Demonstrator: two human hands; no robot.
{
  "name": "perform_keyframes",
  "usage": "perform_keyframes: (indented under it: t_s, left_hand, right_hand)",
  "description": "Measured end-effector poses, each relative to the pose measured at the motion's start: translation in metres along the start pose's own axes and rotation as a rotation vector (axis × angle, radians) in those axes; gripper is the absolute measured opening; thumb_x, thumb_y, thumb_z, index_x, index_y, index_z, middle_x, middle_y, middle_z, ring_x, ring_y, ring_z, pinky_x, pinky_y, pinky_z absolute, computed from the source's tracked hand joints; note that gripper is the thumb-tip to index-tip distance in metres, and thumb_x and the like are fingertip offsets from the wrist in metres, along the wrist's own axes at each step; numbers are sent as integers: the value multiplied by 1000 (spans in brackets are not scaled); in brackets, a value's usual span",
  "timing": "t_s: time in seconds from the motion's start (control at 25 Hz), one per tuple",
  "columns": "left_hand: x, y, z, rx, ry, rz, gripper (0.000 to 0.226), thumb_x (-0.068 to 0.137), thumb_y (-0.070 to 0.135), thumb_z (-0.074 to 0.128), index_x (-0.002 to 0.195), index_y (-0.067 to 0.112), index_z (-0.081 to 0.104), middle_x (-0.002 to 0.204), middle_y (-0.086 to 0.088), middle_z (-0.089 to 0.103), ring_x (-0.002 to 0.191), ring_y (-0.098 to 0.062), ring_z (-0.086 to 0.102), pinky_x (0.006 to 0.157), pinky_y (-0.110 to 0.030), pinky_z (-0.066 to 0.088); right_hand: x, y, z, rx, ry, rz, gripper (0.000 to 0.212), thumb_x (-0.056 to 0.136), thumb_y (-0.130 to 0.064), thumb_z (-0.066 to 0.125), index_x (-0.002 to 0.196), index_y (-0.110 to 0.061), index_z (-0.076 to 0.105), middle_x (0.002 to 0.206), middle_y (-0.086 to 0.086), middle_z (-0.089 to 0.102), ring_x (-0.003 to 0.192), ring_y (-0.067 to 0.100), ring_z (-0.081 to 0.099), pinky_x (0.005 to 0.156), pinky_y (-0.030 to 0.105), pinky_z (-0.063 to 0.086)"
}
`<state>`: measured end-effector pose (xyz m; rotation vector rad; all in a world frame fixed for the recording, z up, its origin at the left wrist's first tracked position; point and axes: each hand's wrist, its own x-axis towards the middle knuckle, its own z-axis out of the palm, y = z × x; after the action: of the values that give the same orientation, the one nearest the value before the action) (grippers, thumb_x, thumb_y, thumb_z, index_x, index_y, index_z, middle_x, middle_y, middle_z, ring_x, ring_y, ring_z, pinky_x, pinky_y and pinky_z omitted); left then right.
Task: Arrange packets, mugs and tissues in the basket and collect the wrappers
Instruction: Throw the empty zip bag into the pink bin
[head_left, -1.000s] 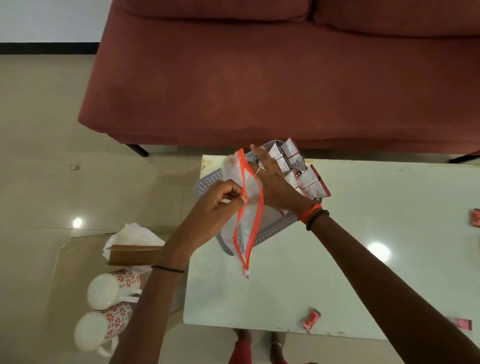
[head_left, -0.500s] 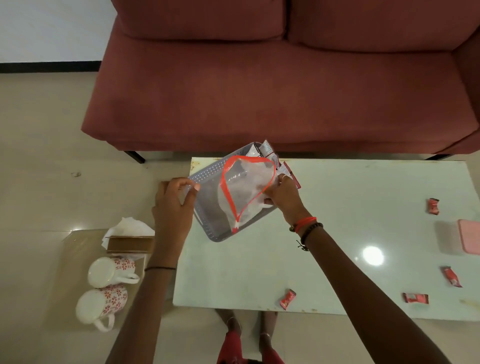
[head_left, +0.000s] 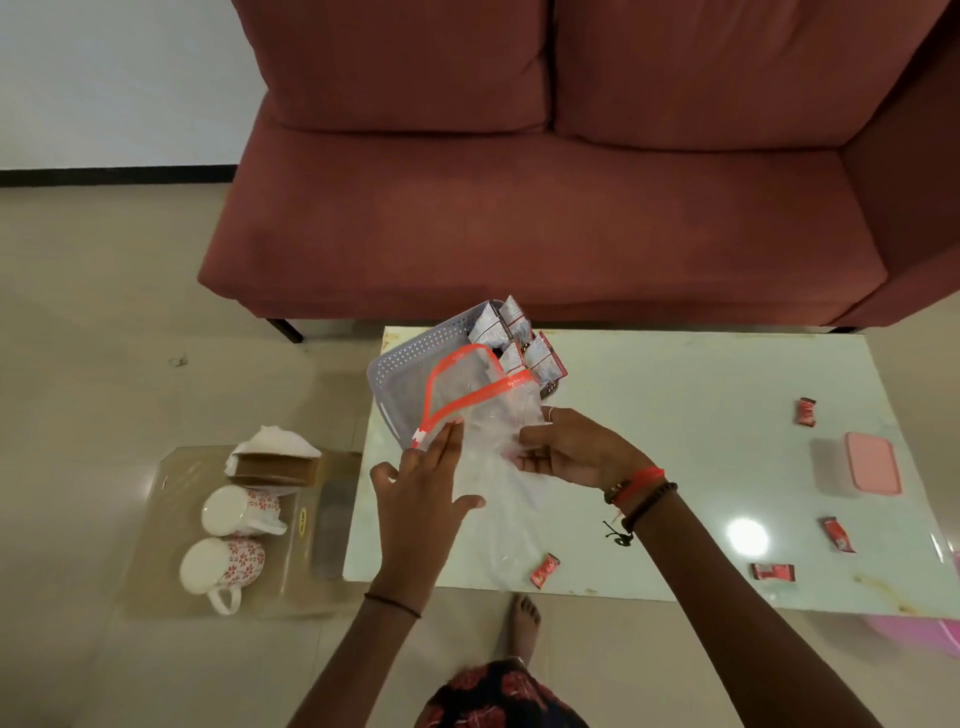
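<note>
Right hand (head_left: 566, 453) pinches a clear zip bag (head_left: 485, 415) by its side; left hand (head_left: 423, 486) is open, fingers spread against it. Grey basket (head_left: 402, 364) with packets (head_left: 511, 332) sits at the table's 10 o'clock corner. Risk: the limp bag slips or snags the packets, tipping them out.

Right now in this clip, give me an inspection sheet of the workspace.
Surface: white table, glossy, with a light glare.
Job's things: grey basket at the far left corner, holding packets; two mugs and tissues on the low side table.
Clutter: red wrappers scattered; pink box.
Grips: right hand pinches the clear zip bag; left hand open against it.
Cables: nothing seen.
Surroundings: red sofa, tiled floor.
</note>
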<state>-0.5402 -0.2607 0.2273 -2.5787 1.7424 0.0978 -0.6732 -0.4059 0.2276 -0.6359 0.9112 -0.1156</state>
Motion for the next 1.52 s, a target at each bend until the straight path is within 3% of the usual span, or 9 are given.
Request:
perform_keyframes:
  t_s: [0.32,0.4,0.52,0.64,0.76,1.0,1.2,1.4,1.52]
  left_hand:
    - [-42,25,-3,-694,-71,-107,33,77,42,70,101,20,68,90,-4,75,85,-28,66,75,-35,45]
    - [-57,32,0,-733,-135,-163,29,78,35,70,101,17,67,93,-3,75,89,-25,68,84,-41,49]
    - [-88,46,8,-766,-220,-234,36,79,32,70,110,20,58,99,-4,74,91,-24,68,89,-41,50]
    - [-101,67,9,-817,-241,-203,40,78,31,71,112,23,51,98,-3,74,88,-25,68,83,-35,52]
    - [-99,78,3,-915,-285,-136,49,77,21,73,118,26,46,90,4,70,80,-13,65,76,-29,52]
    - [-104,193,-7,-986,-369,138,55,73,7,74,99,46,44,81,11,69,56,7,56,55,-7,43]
    - [-79,330,12,-913,-499,247,39,76,27,73,106,33,48,86,7,71,50,-9,44,61,-23,44]
    - [-51,503,72,-900,-566,242,37,86,37,61,118,22,49,109,2,64,66,-9,52,63,-8,41]
    - [-39,605,114,-882,-604,250,29,91,30,56,114,14,54,111,-3,62,70,-11,56,66,-9,43]
  right_hand:
    - [-48,50,1,277,-94,14,19,97,2,40,97,-1,58,83,11,73,69,13,73,69,23,61]
    - [-64,65,-5,59,29,-71,9,94,-5,51,104,-4,52,82,8,73,63,11,70,60,22,59]
    - [-99,89,-36,-554,485,-363,68,80,-31,73,135,-14,36,120,4,53,101,13,57,86,25,48]
    - [-133,112,-59,-892,293,-580,107,62,-54,78,147,-37,15,156,-12,19,143,9,17,113,29,19]
    - [-142,129,-66,-1220,138,-556,126,53,-64,77,145,-48,-8,152,-31,-3,143,0,-13,116,36,0]
    - [-212,161,-152,-659,371,-544,99,64,-28,85,142,-39,26,113,-19,65,104,-21,53,93,7,39]
    - [-266,158,-278,-348,739,-513,66,63,-23,74,123,-24,48,53,-11,65,50,-8,58,52,4,41]
    - [-319,188,-444,-149,1112,-353,45,67,-11,73,109,-8,56,60,-8,62,44,-4,54,47,13,40]
    - [-346,213,-545,-72,1330,-227,39,69,-16,76,103,-10,60,83,4,71,70,16,65,60,20,50]
